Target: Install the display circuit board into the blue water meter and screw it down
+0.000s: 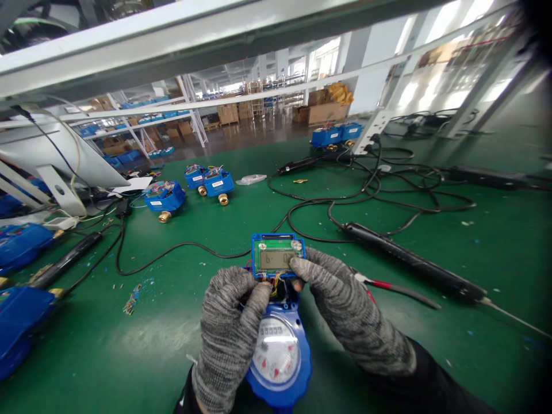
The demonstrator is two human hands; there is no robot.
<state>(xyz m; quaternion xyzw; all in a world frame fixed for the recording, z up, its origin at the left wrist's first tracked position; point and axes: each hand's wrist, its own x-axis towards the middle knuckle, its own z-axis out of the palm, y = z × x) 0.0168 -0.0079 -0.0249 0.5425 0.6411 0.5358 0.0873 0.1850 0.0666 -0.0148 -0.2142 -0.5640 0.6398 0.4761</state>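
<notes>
Fingers (302, 270) of both gloved hands pinch the blue display module (278, 256) at lower centre, left hand (228, 328) at its lower edge, right hand (340, 305) at its right side, above the water meter (280, 356) on the green tabletop (129, 345).

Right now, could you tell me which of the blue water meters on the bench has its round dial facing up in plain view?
The blue meter held between both gloved hands, left hand and right hand; only it shows a white dial.
</notes>
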